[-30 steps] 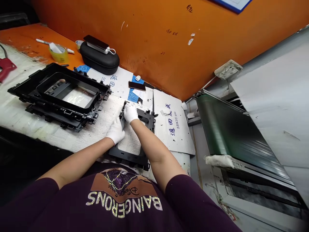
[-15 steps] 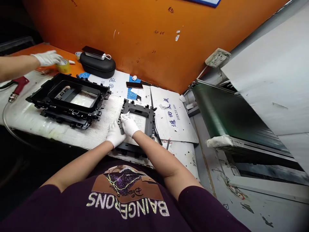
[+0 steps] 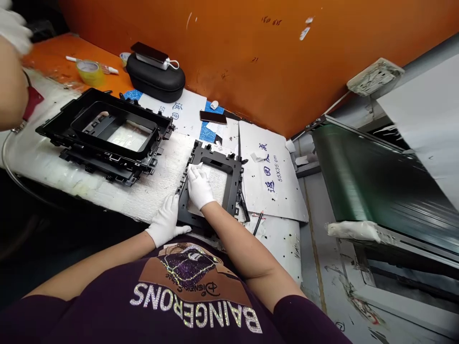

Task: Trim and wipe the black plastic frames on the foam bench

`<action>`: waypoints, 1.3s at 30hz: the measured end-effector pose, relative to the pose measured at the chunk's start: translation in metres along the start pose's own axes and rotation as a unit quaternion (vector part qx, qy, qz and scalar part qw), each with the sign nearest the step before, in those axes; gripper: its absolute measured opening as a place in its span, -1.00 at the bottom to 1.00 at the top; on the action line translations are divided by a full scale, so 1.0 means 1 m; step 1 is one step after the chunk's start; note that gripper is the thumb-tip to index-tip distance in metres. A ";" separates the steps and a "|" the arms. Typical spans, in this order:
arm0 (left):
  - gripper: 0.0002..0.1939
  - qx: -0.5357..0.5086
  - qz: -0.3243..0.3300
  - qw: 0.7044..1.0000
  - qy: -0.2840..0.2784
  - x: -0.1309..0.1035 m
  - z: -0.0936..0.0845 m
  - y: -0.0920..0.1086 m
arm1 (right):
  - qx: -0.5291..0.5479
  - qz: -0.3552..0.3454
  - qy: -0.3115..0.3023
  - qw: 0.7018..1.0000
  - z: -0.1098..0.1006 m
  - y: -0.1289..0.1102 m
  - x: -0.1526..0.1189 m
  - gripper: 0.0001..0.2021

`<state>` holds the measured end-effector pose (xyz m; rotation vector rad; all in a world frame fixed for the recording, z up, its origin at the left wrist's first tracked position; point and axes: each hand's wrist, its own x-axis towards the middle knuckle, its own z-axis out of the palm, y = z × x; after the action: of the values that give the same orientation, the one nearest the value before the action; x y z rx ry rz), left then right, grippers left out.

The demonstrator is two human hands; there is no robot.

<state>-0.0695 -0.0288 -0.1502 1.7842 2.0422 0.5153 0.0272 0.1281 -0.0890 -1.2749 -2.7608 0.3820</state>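
A black plastic frame [image 3: 234, 184] with a rectangular opening lies flat in front of me. My left hand [image 3: 167, 222], in a white glove, rests against its near left corner, fingers stretched along the side and thumb spread along the front edge. Over the frame's left bar is my gloved right hand [image 3: 200, 186], fingers closed and pressed down. A small white tip, seemingly of a cloth [image 3: 200, 165], sticks out at those fingertips; most of it is hidden. To the left sits a stack of larger black frames [image 3: 107, 138].
A co-worker's gloved hand [image 3: 14, 28] reaches in at upper left, near yellow tape [image 3: 90, 71]. A black case [image 3: 156, 79], a phone [image 3: 213, 117], a marked white board [image 3: 272, 172] and a dark pencil [image 3: 258, 223] lie around. A green conveyor belt [image 3: 376, 181] runs at right.
My left hand has slid toward the frame's near corner and its thumb has spread. My right hand remains at the left bar. The co-worker's hand has moved up and left. The view has shifted.
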 end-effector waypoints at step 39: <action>0.14 -0.016 -0.084 0.996 -0.017 0.002 -0.034 0.017 | 0.052 -0.178 -0.072 0.980 -0.025 0.089 -0.199 -0.54</action>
<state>-0.0720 -0.0254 -0.1125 1.5733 2.1249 0.4621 0.2264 0.0374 -0.0809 -0.7338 -2.9606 0.5958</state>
